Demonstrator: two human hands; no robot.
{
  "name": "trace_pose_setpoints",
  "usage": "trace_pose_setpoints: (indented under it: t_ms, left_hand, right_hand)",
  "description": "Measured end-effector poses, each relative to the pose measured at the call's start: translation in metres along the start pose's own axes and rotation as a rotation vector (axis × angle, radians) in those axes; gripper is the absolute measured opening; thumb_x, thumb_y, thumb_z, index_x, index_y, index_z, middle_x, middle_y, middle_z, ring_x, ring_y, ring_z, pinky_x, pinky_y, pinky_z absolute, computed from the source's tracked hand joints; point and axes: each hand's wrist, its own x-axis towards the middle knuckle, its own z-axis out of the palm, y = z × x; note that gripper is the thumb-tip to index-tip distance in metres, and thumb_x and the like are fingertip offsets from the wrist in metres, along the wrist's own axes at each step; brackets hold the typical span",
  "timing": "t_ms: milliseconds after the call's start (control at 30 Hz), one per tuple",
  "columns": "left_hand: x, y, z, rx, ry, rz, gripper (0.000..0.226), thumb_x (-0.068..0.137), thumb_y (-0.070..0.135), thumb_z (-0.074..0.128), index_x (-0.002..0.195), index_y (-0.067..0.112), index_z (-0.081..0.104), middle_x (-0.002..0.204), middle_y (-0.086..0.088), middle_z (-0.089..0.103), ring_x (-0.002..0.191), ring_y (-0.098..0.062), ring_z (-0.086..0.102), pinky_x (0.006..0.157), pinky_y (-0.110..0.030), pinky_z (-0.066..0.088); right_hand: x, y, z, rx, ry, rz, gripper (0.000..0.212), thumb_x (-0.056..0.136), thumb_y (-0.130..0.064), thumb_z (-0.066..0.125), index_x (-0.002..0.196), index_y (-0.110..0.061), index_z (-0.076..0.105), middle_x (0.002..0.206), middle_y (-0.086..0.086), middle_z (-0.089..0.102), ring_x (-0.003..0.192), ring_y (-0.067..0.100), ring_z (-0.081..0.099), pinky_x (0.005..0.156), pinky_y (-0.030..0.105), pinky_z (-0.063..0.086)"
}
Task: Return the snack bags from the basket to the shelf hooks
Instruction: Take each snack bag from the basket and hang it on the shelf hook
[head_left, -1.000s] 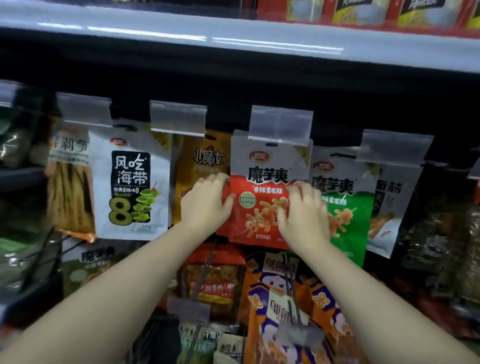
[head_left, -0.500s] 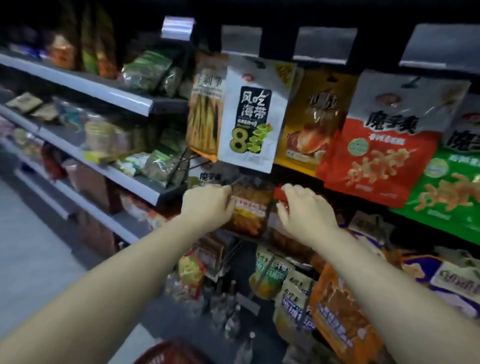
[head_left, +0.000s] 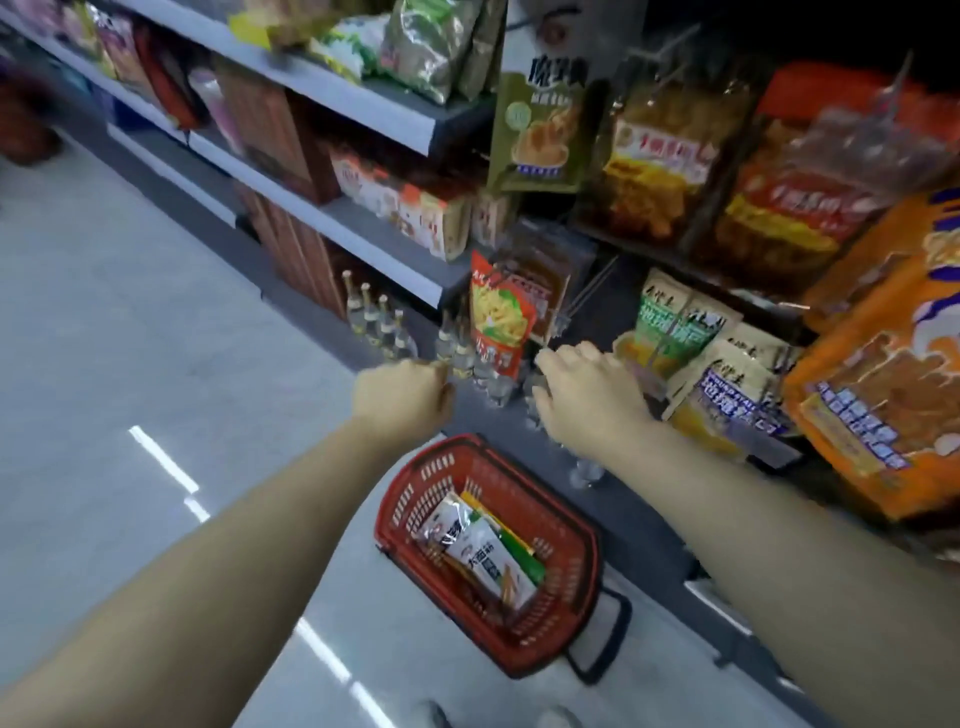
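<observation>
A red plastic basket (head_left: 566, 587) sits on the pale floor (head_left: 130, 338) right at the foot of the shelving, and the snack bags (head_left: 485, 553) lie inside it, a white one on top with a green and a yellow edge showing beside it. Both of the person's arms reach out over the basket, so the bags sit below and between the forearms, well short of either hand.

The left hand (head_left: 402, 392) hangs in the air above the far rim of the basket, its fingers curled loosely under into a soft fist with nothing in it. The right hand (head_left: 587, 397) is just beside it, fingers spread and relaxed, palm down, also empty; it hovers in front of a row of small clear bottles (head_left: 384, 327) on the lowest ledge. The two hands are apart, with a gap between them.

Just beyond the hands, a red and green bag (head_left: 501, 317) hangs from a hook. Further right, green and white pouches (head_left: 675, 327) and a big orange bag (head_left: 878, 374) hang on the display.
</observation>
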Motion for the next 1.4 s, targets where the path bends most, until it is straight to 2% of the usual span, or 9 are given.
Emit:
trace_pose_setpoints:
  t_ms: [267, 533, 733, 900, 1033, 1200, 1300, 1333, 1400]
  left_hand:
    - [-0.028, 0.016, 0.249, 0.055, -0.347, -0.048, 0.026, 0.092, 0.034, 0.043, 0.105, 0.021, 0.061, 0.106, -0.002, 0.069, 0.098, -0.027, 0.067, 0.077, -0.03, 0.047]
    - [-0.009, 0.035, 0.506, 0.132, -0.521, -0.022, 0.026, 0.094, 0.029, 0.045, 0.115, 0.021, 0.058, 0.116, -0.002, 0.066, 0.106, -0.027, 0.064, 0.079, -0.034, 0.046]
    - [0.023, 0.049, 0.63, 0.335, -0.642, 0.174, 0.035, 0.096, 0.038, 0.049, 0.126, 0.022, 0.054, 0.115, 0.001, 0.064, 0.105, -0.023, 0.062, 0.072, -0.034, 0.037]
    - [0.037, 0.051, 0.681, 0.31, -0.735, 0.113, 0.052, 0.09, 0.048, 0.055, 0.134, 0.023, 0.048, 0.128, 0.003, 0.06, 0.117, -0.024, 0.057, 0.088, -0.037, 0.045]
    - [0.034, 0.043, 0.692, 0.011, -0.889, -0.02, 0.061, 0.085, 0.037, 0.066, 0.139, 0.019, 0.043, 0.128, -0.004, 0.058, 0.116, -0.026, 0.056, 0.095, -0.039, 0.05]
    - [0.034, 0.041, 0.687, -0.055, -0.752, 0.014, 0.027, 0.088, 0.011, 0.058, 0.115, 0.012, 0.061, 0.106, -0.007, 0.065, 0.098, -0.026, 0.062, 0.08, -0.035, 0.055]
    - [0.034, 0.046, 0.67, -0.066, -0.655, 0.107, 0.026, 0.092, 0.009, 0.05, 0.114, 0.016, 0.062, 0.105, -0.006, 0.065, 0.095, -0.025, 0.062, 0.065, -0.031, 0.046]
    - [0.034, 0.047, 0.663, -0.098, -0.624, 0.119, 0.029, 0.093, 0.01, 0.049, 0.118, 0.018, 0.061, 0.109, -0.004, 0.066, 0.098, -0.025, 0.062, 0.066, -0.03, 0.046]
    - [0.035, 0.046, 0.65, -0.207, -0.571, 0.111, 0.032, 0.093, 0.014, 0.05, 0.123, 0.022, 0.061, 0.116, -0.002, 0.066, 0.102, -0.022, 0.062, 0.072, -0.031, 0.052]
  right_hand:
    - [-0.001, 0.007, 0.252, 0.024, -0.354, -0.019, 0.031, 0.097, -0.022, 0.043, 0.125, -0.011, 0.044, 0.129, 0.01, 0.051, 0.124, 0.031, 0.043, 0.098, 0.042, 0.038]
    - [0.017, 0.036, 0.526, -0.019, -0.486, -0.022, 0.034, 0.095, -0.022, 0.047, 0.128, -0.013, 0.042, 0.133, 0.01, 0.049, 0.125, 0.03, 0.043, 0.098, 0.04, 0.038]
    - [0.035, 0.04, 0.663, -0.094, -0.58, -0.067, 0.042, 0.092, -0.02, 0.052, 0.131, -0.01, 0.039, 0.134, 0.014, 0.047, 0.124, 0.032, 0.043, 0.098, 0.042, 0.038]
    - [0.038, 0.032, 0.722, -0.093, -0.709, -0.128, 0.048, 0.096, -0.017, 0.051, 0.139, -0.009, 0.032, 0.139, 0.015, 0.042, 0.128, 0.034, 0.039, 0.101, 0.044, 0.036]
    - [0.033, 0.023, 0.741, -0.029, -0.743, -0.111, 0.048, 0.096, -0.017, 0.052, 0.139, -0.008, 0.032, 0.137, 0.015, 0.044, 0.128, 0.034, 0.042, 0.1, 0.045, 0.039]
    - [0.027, 0.021, 0.74, 0.202, -0.705, 0.061, 0.049, 0.093, -0.015, 0.06, 0.134, -0.008, 0.033, 0.126, 0.016, 0.054, 0.111, 0.034, 0.058, 0.073, 0.037, 0.042]
    - [0.028, 0.031, 0.736, 0.448, -0.741, 0.263, 0.07, 0.083, -0.02, 0.074, 0.139, -0.008, 0.035, 0.129, 0.015, 0.057, 0.113, 0.033, 0.059, 0.087, 0.04, 0.052]
    - [0.029, 0.036, 0.733, 0.518, -0.763, 0.294, 0.066, 0.082, -0.021, 0.076, 0.137, -0.008, 0.043, 0.129, 0.014, 0.058, 0.114, 0.032, 0.059, 0.089, 0.038, 0.052]
    - [0.032, 0.045, 0.726, 0.622, -0.747, 0.352, 0.042, 0.083, -0.02, 0.075, 0.118, -0.003, 0.061, 0.115, 0.014, 0.067, 0.104, 0.031, 0.064, 0.077, 0.031, 0.052]
